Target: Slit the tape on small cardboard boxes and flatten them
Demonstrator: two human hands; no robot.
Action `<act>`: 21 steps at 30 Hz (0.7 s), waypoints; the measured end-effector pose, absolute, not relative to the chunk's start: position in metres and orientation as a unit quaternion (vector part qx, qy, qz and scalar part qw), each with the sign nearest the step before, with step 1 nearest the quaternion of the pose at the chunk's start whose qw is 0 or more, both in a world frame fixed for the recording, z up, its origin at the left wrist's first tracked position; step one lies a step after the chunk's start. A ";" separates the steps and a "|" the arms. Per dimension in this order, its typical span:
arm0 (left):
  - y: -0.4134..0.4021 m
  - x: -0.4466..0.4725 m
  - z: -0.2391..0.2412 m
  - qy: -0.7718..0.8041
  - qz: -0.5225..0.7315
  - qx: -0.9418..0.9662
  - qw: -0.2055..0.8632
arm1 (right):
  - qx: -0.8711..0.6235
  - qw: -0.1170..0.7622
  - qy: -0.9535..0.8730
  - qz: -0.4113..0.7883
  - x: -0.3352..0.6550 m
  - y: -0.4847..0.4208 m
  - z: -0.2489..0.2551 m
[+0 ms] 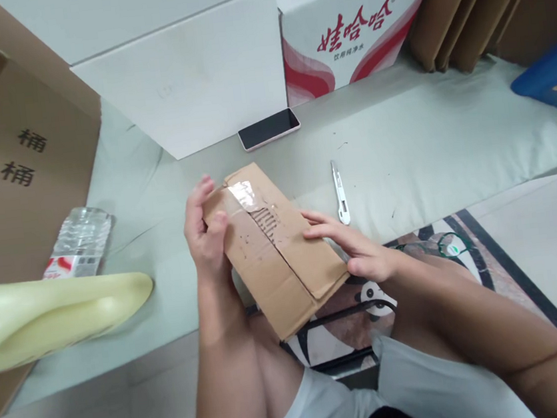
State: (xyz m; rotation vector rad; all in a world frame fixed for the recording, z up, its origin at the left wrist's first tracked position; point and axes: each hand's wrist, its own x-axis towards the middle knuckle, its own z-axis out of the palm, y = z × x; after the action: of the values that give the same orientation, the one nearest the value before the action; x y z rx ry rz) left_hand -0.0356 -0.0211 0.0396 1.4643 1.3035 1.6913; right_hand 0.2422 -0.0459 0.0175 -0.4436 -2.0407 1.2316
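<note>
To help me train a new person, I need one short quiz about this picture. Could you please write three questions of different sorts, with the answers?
1. Which thing do the left hand and the right hand both touch?
A) the bottle
B) the carton
C) the phone
2. True or false: the cutter lies between the left hand and the bottle.
3. Fill in: near the carton's far end, its top bears clear, shiny ____.

Key
1: B
2: False; the cutter lies beyond the right hand, apart from both hands.
3: tape
</note>
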 end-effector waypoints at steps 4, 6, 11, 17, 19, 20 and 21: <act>-0.025 -0.040 0.044 0.504 0.598 0.556 0.282 | -0.330 0.376 -0.788 0.359 0.245 -0.036 0.017; -0.025 -0.040 0.043 0.503 0.603 0.546 0.291 | -0.484 0.374 -0.752 0.245 0.249 -0.026 0.014; -0.024 -0.038 0.040 0.489 0.625 0.533 0.294 | -0.647 0.189 -0.724 0.145 0.259 -0.004 0.001; -0.025 -0.031 0.038 0.495 0.624 0.522 0.304 | -0.633 0.181 -0.726 0.199 0.256 -0.003 -0.001; -0.026 -0.025 0.037 0.488 0.619 0.535 0.303 | -0.637 0.259 -0.686 0.239 0.256 -0.004 0.002; -0.027 -0.021 0.036 0.481 0.616 0.546 0.301 | -0.636 0.304 -0.664 0.252 0.255 -0.005 0.003; -0.028 -0.017 0.036 0.472 0.613 0.558 0.301 | -0.632 0.346 -0.643 0.259 0.255 -0.006 0.005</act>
State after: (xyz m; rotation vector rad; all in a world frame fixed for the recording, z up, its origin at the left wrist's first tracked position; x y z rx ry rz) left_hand -0.0165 -0.0278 0.0357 1.4796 1.2536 1.6263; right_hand 0.2554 -0.0064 0.0048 -1.6399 -1.6696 0.6734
